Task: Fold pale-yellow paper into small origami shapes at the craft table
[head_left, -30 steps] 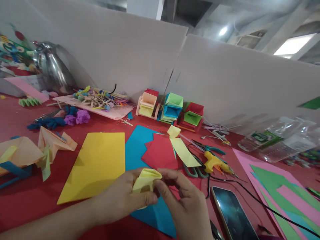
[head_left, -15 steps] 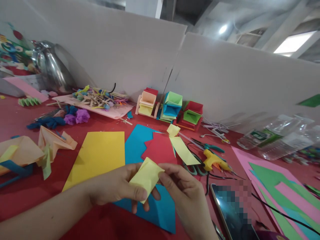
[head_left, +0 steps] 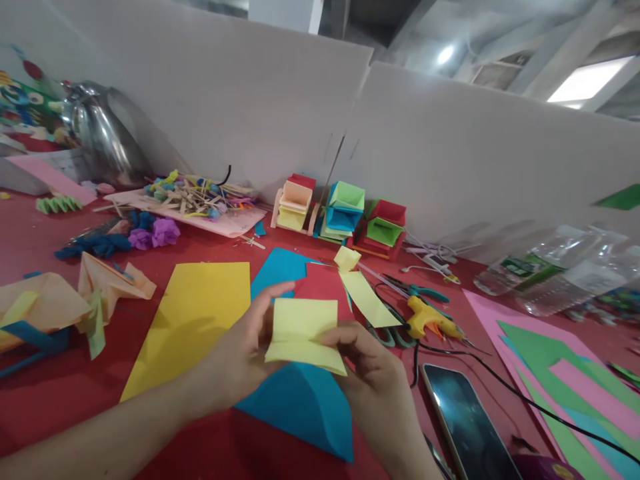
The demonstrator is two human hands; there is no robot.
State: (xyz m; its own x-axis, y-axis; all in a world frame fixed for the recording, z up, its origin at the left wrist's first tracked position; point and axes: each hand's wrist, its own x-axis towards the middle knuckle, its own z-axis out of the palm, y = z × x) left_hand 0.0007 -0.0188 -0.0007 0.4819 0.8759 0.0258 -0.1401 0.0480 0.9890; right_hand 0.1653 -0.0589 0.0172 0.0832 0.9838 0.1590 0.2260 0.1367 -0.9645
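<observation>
Between both hands is a small pale yellow piece of paper [head_left: 305,321] with a crease across it, its lower flap tilted toward me. My left hand [head_left: 245,357] holds it at the left edge, with the thumb and some fingers hidden behind it. The thumb and fingers of my right hand [head_left: 373,367] pinch its right side near the crease. Beneath the hands lies blue paper [head_left: 305,417], with red paper [head_left: 323,283] just beyond. A yellow sheet [head_left: 200,313] lies left of them, and a pale yellow strip [head_left: 370,300] is at the right.
Three small coloured paper constructions [head_left: 345,217] stand against the grey partition [head_left: 225,100]. To the right are a yellow glue gun [head_left: 430,319] with a black cord, a phone [head_left: 465,420], plastic bottles [head_left: 555,273] and coloured sheets [head_left: 540,353]. A metal jug [head_left: 107,137] stands back left.
The pale yellow paper has gone from a folded packet to opened out along its crease. My left hand has turned upward, its thumb no longer lying over the paper's front.
</observation>
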